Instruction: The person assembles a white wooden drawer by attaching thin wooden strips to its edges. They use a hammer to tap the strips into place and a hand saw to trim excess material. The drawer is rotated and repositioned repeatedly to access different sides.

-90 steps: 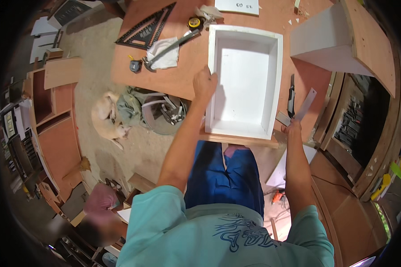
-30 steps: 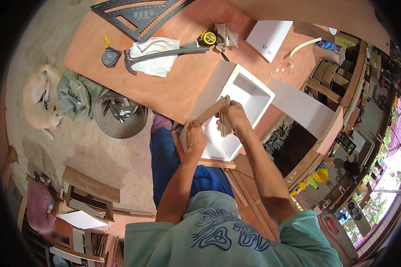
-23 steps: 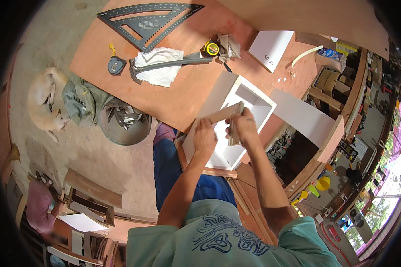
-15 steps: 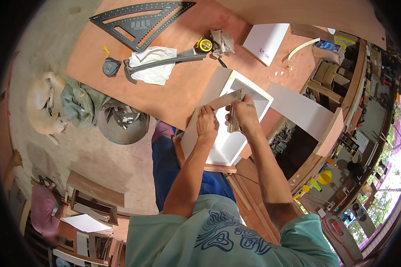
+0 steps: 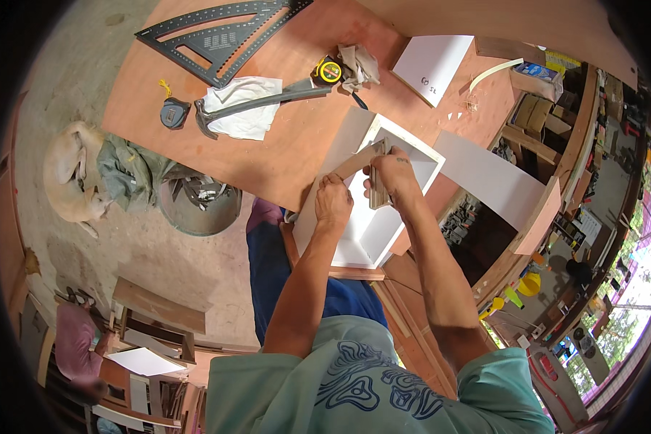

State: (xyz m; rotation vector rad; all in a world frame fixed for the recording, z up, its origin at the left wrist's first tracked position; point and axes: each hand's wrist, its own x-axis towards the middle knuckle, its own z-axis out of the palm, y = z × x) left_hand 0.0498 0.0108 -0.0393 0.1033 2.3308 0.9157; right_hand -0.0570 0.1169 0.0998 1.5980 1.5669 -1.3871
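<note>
In front of me an open white box (image 5: 354, 249) with raw edges tilts against the bench edge, above my lap. My right hand (image 5: 394, 177) is closed round a brownish block (image 5: 377, 194) with layered-looking edges, held over the box's opening; its exact kind is unclear. A thin flat brown strip (image 5: 358, 161) runs from the top of that block to my left hand (image 5: 333, 199). The left fingers are curled at the strip's near end, by the box's left wall, and partly hide it.
On the bench (image 5: 267, 166) lie a black triangular square (image 5: 220, 43), a claw hammer (image 5: 253, 106) on a white cloth, two tape measures (image 5: 174, 113) (image 5: 328, 71) and a white panel (image 5: 432, 69). A scrap-filled tub (image 5: 201, 210) and a dog (image 5: 72, 181) are on the floor. Another person (image 5: 79, 343) works lower left.
My right hand has shifted slightly left and up with the block and strip. The left hand has moved a little, still at the strip's end. The box stays in place.
</note>
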